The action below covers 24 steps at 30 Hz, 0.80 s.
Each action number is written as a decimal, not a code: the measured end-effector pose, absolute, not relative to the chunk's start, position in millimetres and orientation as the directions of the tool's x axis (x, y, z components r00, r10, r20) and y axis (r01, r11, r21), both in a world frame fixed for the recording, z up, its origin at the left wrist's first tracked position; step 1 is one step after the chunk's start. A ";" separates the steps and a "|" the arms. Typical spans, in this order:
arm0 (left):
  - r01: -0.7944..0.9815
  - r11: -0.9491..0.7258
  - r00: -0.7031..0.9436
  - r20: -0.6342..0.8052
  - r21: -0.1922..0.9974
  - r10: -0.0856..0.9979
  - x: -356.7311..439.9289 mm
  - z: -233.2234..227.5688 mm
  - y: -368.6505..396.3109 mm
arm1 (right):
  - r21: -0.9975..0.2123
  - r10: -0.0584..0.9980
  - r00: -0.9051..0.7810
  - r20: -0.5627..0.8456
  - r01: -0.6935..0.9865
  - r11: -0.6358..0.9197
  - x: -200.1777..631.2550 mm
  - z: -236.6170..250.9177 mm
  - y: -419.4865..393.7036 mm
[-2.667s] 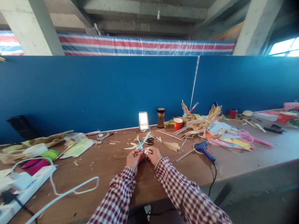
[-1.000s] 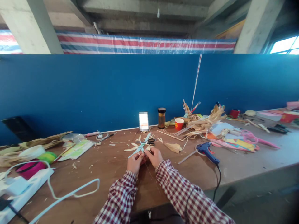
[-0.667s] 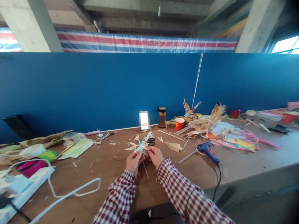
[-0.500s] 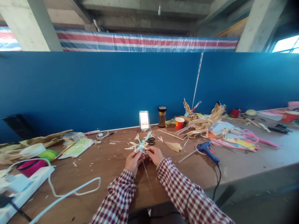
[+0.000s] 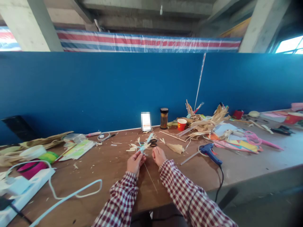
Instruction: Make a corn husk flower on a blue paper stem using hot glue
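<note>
My left hand (image 5: pixel 134 161) pinches a small craft piece (image 5: pixel 142 146) made of pale husk strips and light blue bits, holding it just above the brown table (image 5: pixel 109 170). A thin thread (image 5: pixel 150 178) runs from the piece toward me across the table. My right hand (image 5: pixel 159 155) is closed beside the piece, a little to its right; whether it grips the thread I cannot tell. Both arms wear red and white checked sleeves. Black scissors (image 5: pixel 153 142) lie just behind the piece.
A blue glue gun (image 5: pixel 208 150) with a black cord lies to the right. Dried husks (image 5: pixel 205 123), a red paper cup (image 5: pixel 181 124) and a dark jar (image 5: pixel 163 118) stand behind. A white power strip (image 5: pixel 21 192) and cable (image 5: pixel 68 195) lie at left. A blue partition (image 5: pixel 118 91) backs the table.
My hands have turned and worked the craft piece. My right hand has drawn slightly away from it, and the thread trails toward me.
</note>
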<state>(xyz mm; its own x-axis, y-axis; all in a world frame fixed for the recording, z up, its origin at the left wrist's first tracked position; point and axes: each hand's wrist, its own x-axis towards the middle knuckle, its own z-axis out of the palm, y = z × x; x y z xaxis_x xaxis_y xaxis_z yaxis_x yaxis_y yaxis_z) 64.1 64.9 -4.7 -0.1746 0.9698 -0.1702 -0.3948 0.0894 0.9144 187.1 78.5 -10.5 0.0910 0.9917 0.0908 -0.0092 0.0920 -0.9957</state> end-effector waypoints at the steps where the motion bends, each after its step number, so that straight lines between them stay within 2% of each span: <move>1: -0.355 0.093 -0.176 -0.165 0.930 0.970 64.9 -6.6 65.8 | -0.995 0.990 0.104 0.100 -0.008 0.101 186.9 -10.4 78.1; 6: -0.067 0.132 -0.142 -0.140 0.989 0.980 61.7 -5.1 66.1 | -0.988 0.979 0.135 0.151 -0.010 0.154 190.0 -2.8 73.7; 11: 0.226 0.070 -0.133 -0.040 0.972 0.990 37.7 12.5 47.7 | -0.978 0.954 0.222 0.200 -0.018 0.209 205.9 12.2 59.9; 13: 0.311 0.041 -0.153 0.007 0.950 0.988 28.8 16.8 29.9 | -0.979 0.953 0.246 0.175 -0.055 0.194 210.2 15.8 43.0; 14: 0.414 -0.017 -0.129 0.077 0.910 0.989 26.3 17.5 18.6 | -0.980 0.957 0.249 0.150 -0.089 0.176 210.5 16.6 31.3; 15: 0.457 -0.070 -0.084 0.122 0.887 0.989 25.6 17.5 5.9 | -0.971 0.965 0.251 0.079 -0.200 0.131 209.6 16.8 17.8; 18: 0.324 -0.165 0.008 0.172 0.932 0.985 33.8 15.4 -34.8 | -0.867 0.992 0.127 -0.004 -0.495 0.060 199.6 15.4 -26.7; 21: 0.214 -0.190 0.026 0.189 0.958 0.982 49.0 17.0 -68.1 | -0.802 0.999 -0.026 -0.035 -0.595 -0.044 186.1 16.6 -61.8; 24: 0.181 -0.273 0.038 0.271 0.945 0.962 58.6 25.2 -86.0 | -0.694 0.980 -0.192 -0.050 -0.699 -0.172 179.0 22.2 -78.2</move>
